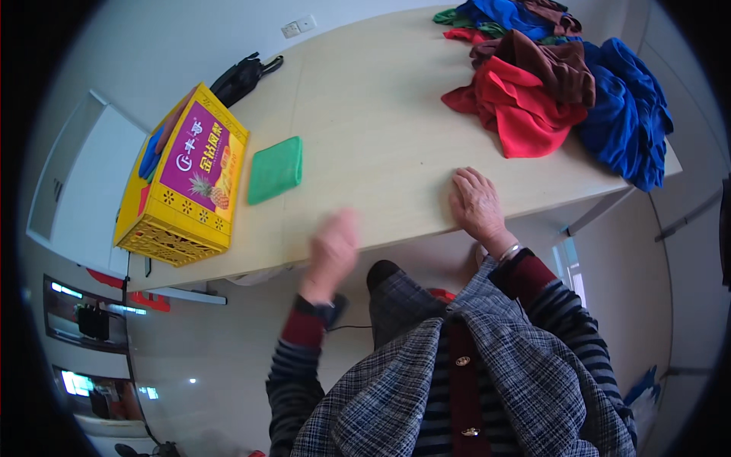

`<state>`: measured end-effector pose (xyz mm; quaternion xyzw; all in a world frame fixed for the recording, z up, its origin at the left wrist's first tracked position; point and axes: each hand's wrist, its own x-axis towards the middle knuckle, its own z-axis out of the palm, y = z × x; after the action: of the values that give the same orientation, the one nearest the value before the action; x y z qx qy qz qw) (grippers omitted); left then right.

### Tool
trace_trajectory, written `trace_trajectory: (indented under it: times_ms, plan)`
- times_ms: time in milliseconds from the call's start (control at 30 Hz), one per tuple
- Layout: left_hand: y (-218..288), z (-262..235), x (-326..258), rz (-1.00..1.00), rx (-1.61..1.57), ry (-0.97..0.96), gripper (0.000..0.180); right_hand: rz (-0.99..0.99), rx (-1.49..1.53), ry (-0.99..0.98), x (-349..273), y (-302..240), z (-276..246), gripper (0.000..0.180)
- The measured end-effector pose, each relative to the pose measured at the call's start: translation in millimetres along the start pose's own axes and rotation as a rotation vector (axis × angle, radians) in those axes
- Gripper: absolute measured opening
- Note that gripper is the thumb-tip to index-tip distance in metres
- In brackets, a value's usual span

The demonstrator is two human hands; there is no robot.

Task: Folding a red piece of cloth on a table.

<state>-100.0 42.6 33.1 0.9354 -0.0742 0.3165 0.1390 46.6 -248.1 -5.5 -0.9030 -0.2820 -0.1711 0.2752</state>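
Observation:
My left hand (pixel 333 250) is smeared by motion over the table's near edge, so its fingers do not read clearly. Beyond it, apart from it, a green cloth (pixel 276 170) lies folded into a flat rectangle. My right hand (pixel 478 204) rests palm down on the tabletop at the front edge, fingers lying forward, with nothing seen in it. Nearest to that hand is a crumpled red cloth (pixel 527 110), lying against a brown cloth (pixel 560 70) and a large blue cloth (pixel 626 114) at the right end.
At the left of the pale table (pixel 365 99) stands a yellow plastic crate (pixel 171 217) with a purple pineapple label and coloured cloths inside. Behind it lies a black bag (pixel 242 79). More crumpled cloths (pixel 512 17) are heaped at the far right. A white cabinet (pixel 91 183) stands left.

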Motion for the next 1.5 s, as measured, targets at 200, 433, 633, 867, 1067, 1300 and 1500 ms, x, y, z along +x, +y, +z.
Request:
trace_trajectory:
  times_ms: [200,433,633,867,1067,1300,1500]
  plan:
    - [39,194,-153,-0.032,-0.448,-1.112,0.022,-0.059,0.003,0.002,7,-18,-2,0.042]
    - [39,280,-139,0.08,-0.593,-1.176,0.022,-0.045,0.015,-0.116,5,-10,-8,0.05]
    - [25,343,-134,0.026,-0.73,-1.202,0.025,-0.019,-0.008,-0.262,23,-17,-22,0.059]
    - [14,393,-142,-0.084,-0.869,-1.246,0.029,0.021,-0.063,-0.443,38,-15,-17,0.064]
    - [29,370,-159,-0.179,-0.914,-1.319,0.034,-0.012,-0.101,-0.492,33,-5,-24,0.067]
    - [-4,341,-124,-0.112,-0.786,-1.38,0.039,-0.084,-0.003,-0.352,34,-1,-25,0.052]
    - [-11,325,-119,-0.137,-0.678,-1.404,0.044,-0.008,0.047,0.277,86,80,-51,0.015]
